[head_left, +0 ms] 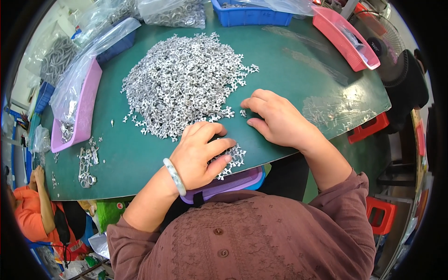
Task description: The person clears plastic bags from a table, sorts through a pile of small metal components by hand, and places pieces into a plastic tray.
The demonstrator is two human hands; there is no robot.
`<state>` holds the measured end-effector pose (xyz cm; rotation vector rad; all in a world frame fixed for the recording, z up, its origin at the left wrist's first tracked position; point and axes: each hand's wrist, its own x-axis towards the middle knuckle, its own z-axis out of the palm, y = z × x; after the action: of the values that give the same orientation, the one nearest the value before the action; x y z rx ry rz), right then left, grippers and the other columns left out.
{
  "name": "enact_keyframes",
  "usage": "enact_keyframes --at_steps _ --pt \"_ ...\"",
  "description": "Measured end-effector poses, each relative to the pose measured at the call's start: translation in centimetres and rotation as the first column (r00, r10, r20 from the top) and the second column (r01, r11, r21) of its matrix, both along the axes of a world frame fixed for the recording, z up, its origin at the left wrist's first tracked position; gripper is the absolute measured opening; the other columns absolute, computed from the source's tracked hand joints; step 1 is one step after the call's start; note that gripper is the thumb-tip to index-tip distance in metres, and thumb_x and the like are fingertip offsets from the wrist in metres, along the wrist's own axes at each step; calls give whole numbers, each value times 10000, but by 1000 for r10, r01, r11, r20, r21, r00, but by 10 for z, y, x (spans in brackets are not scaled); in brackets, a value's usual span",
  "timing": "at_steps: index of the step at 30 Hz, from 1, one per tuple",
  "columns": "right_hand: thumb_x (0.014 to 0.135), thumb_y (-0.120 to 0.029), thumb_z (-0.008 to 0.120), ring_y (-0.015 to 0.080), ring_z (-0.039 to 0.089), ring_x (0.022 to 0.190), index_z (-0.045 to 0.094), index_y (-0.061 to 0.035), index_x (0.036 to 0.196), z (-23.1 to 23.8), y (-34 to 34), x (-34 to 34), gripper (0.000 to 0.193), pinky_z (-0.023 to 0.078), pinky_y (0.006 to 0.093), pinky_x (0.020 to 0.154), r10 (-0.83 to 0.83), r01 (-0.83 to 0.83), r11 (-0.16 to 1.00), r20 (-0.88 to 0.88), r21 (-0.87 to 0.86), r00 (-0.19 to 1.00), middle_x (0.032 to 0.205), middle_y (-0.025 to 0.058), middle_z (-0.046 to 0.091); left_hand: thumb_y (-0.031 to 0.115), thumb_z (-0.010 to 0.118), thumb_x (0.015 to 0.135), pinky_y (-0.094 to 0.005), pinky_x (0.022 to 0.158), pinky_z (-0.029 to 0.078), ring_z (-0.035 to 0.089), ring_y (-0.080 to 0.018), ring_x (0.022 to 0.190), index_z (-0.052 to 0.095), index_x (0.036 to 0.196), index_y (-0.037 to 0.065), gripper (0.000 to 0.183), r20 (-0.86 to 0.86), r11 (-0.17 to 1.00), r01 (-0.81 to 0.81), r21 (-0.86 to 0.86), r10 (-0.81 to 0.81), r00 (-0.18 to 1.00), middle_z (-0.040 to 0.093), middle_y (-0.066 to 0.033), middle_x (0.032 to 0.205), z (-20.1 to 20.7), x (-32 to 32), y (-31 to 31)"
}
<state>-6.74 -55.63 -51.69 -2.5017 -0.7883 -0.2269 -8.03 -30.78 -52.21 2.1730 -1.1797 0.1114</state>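
The pile of small silver parts [184, 84] lies on the green table [123, 175], ahead of both hands; a small cluster of parts [239, 155] lies near the table edge, partly beneath the left hand [199, 150]; a single part [242, 113] lies just beside the fingertips of the right hand [276, 116]; each part appears metallic and should handle as light, stiff and possibly slippery, its projecting arms liable to catch on neighbours; take hold across the body, between thumb and index fingertip; the left hand is palm-down, fingers curled and slightly spread, thumb and index tips apart, palm side hidden; the right hand angles inward, fingers close together, thumb apart, pinching nothing visible.
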Motion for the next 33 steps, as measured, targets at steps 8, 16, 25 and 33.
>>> enact_keyframes --at_steps 8,16,25,33 --pt "814 -37 702 320 603 928 692 -46 1079 4 -4 -8 265 500 407 800 93 -88 995 -110 57 989 987 118 601 122 740 773 -405 905 419 570 -305 999 723 1046 69 279 -17 1000 4 -18 -5 1000 605 -120 1087 0 0 1" --pt "847 -44 661 335 596 951 711 -58 1052 3 -3 -11 211 495 430 808 72 -58 992 -134 108 988 939 117 591 105 741 761 -407 914 427 576 -307 999 717 1051 58 295 -19 999 10 -32 -10 1000 611 -120 1086 -1 1 2" --pt "816 -7 683 314 604 891 703 -67 1080 2 4 -7 271 504 406 776 98 -90 991 -77 94 992 945 107 600 115 740 762 -417 937 419 562 -321 1039 715 1083 51 328 -8 1000 -22 -4 22 1000 588 -140 1144 -1 -1 0" --pt "870 -83 638 340 597 927 688 -55 1043 3 8 2 182 493 437 796 75 -75 997 -16 -6 997 930 134 578 124 737 769 -420 944 417 561 -332 1032 724 1052 62 290 -16 1000 14 -17 -14 1000 589 -148 1133 -2 1 2"
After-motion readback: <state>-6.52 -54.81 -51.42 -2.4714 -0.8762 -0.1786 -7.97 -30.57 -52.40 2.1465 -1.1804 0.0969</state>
